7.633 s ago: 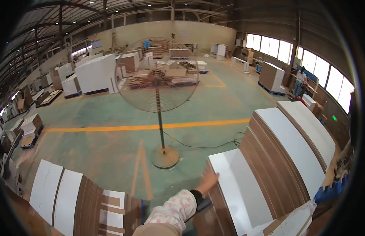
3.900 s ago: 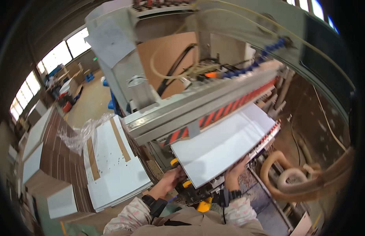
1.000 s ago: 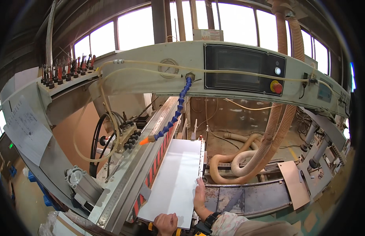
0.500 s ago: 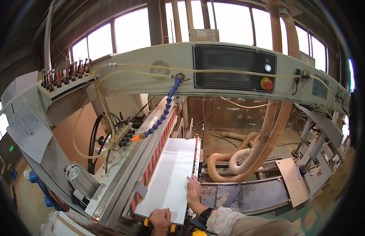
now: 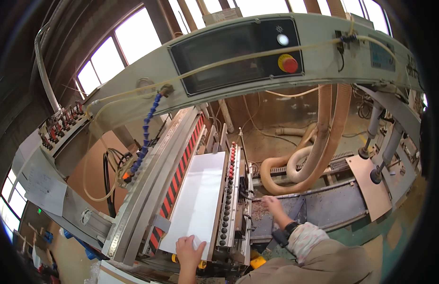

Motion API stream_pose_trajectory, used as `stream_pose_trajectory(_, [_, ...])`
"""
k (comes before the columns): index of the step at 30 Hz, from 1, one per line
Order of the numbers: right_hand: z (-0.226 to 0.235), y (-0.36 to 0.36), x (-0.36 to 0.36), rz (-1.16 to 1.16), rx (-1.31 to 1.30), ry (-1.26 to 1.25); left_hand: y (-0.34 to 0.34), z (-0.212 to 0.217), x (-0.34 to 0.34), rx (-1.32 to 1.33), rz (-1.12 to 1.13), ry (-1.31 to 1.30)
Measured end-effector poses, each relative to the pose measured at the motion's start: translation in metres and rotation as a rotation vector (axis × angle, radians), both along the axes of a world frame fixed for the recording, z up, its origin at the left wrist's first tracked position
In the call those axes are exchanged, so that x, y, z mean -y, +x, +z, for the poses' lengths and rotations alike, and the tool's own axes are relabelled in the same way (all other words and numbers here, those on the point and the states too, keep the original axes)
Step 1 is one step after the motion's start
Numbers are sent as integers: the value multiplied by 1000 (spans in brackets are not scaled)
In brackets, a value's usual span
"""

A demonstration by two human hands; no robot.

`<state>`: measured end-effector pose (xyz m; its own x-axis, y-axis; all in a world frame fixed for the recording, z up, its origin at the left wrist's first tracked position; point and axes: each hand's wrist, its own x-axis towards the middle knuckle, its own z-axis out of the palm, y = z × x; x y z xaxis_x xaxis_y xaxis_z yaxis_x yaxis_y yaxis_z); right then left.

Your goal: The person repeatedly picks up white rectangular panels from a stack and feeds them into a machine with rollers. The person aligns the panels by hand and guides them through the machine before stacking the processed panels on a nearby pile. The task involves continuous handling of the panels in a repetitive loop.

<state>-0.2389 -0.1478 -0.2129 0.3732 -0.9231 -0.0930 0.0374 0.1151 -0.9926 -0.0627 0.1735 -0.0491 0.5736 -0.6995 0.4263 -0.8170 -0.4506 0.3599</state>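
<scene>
A long white panel (image 5: 196, 189) lies lengthwise on the machine bed, between a red-and-black striped rail (image 5: 181, 170) and a row of red and black round knobs (image 5: 227, 203). My left hand (image 5: 188, 251) is at the panel's near end, fingers bent over its top face and thumb out to the right; a small bright white patch shows between thumb and fingers. My right hand (image 5: 272, 206) is off the panel, beyond the knobs, with loosely spread fingers and nothing visible in it. Below it is a grey surface strewn with chips.
A pale machine beam (image 5: 134, 106) spans overhead with a dark screen (image 5: 219, 57) and a red push-button (image 5: 288, 64). A blue jointed hose (image 5: 146, 128) hangs at the left. Thick beige ducts (image 5: 323, 142) coil behind the bed. A brown board (image 5: 368, 184) leans at the right.
My right hand has left the panel's right edge and moved right, past the knobs. My left hand has stayed at the panel's near end, its fingers now further over the top. The view has shifted and tilted.
</scene>
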Motion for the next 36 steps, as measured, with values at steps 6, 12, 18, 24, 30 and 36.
stream_pose_trajectory(6, [-36, -93, -1, -28, -35, 445, -26, -20, 31, 220, -3, 146])
stream_pose_trajectory(12, [-53, -98, 1, 68, -33, 554, -27, -22, 36, 216, -23, 84])
stream_pose_trajectory(18, [-35, -82, 1, 186, -46, 542, -30, -21, 37, 221, -8, 51])
stream_pose_trajectory(24, [-50, -99, 12, 184, 6, 571, -33, -19, 42, 212, -16, 58])
stream_pose_trajectory(30, [-60, -124, 21, 158, 38, 614, -28, -12, 44, 174, -69, 125])
stream_pose_trajectory(36, [-115, -135, 32, 54, 97, 664, 14, 22, 85, -153, -76, 514])
